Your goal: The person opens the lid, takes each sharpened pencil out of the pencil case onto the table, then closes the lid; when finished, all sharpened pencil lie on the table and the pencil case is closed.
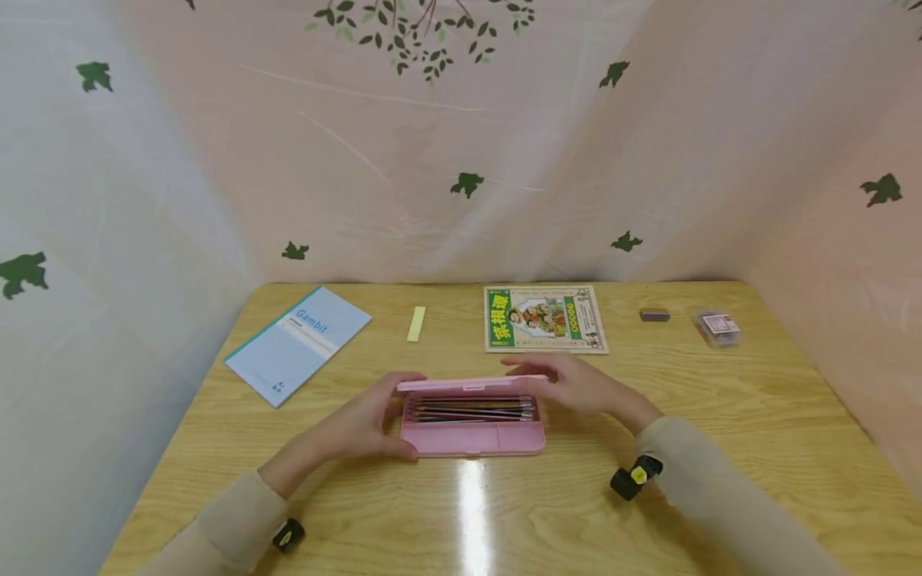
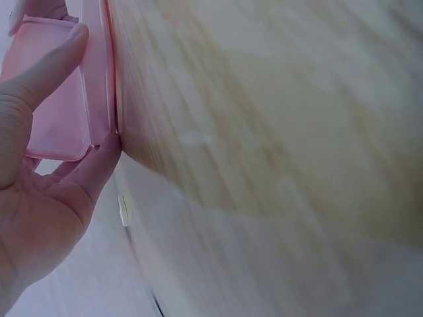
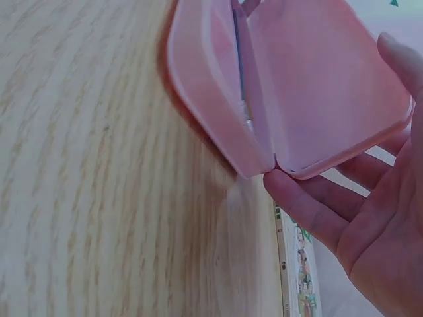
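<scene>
A pink pencil case (image 1: 448,438) lies on the wooden table with its hinged lid (image 1: 471,384) raised at the back. Several pencils (image 1: 471,410) fill the long rear compartment; the front compartments hold nothing. My left hand (image 1: 363,420) grips the case's left end, thumb at the front corner and fingers behind. At the right end, my right hand (image 1: 576,384) holds the lid, its thumb on the inner side and fingers behind. The right wrist view shows the lid's inside (image 3: 317,79) standing at an angle to the case's base (image 3: 198,72).
A blue notebook (image 1: 298,344) lies at the left. Behind the case are a pale yellow strip (image 1: 415,324) and an illustrated booklet (image 1: 547,320). Farther right sit a small brown-and-purple block (image 1: 655,315) and a small clear box (image 1: 716,328). Fabric (image 1: 389,208) hangs along the table's back.
</scene>
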Motion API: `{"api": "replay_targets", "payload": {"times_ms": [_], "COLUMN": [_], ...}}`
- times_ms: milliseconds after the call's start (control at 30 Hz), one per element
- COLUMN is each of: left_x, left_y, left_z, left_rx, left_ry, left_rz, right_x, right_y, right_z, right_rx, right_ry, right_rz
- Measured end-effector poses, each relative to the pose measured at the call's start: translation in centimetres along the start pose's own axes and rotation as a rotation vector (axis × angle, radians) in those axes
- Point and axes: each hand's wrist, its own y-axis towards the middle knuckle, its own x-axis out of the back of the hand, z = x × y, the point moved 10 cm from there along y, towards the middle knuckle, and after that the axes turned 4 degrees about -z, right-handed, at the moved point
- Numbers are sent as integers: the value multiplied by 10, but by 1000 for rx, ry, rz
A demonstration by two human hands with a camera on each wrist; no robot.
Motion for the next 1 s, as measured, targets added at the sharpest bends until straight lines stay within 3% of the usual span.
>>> {"api": "replay_targets", "payload": {"times_ms": [167,333,467,633,867,1000], "left_x": [2,3,4,5,7,9], "left_y": [1,0,0,1,0,1], "left_z": [3,6,5,2,2,0], "left_rx": [49,92,72,17,-5,-26], "left_ry": [-30,-114,-170,-197,-91,-1], "left_rz": [-17,-39,-69,-95,-111,-115], "right_x": [6,9,13,15,21,29], "right_y": [3,6,9,11,6,0], "right_z": [2,-2,-6,-11,-20,-20], "right_rx": [13,-36,-111,-151,-142,-137], "right_ry": [52,110,129,234,364,375], "right_rz": [-40,-88,-144,-196,-305,-409]}}
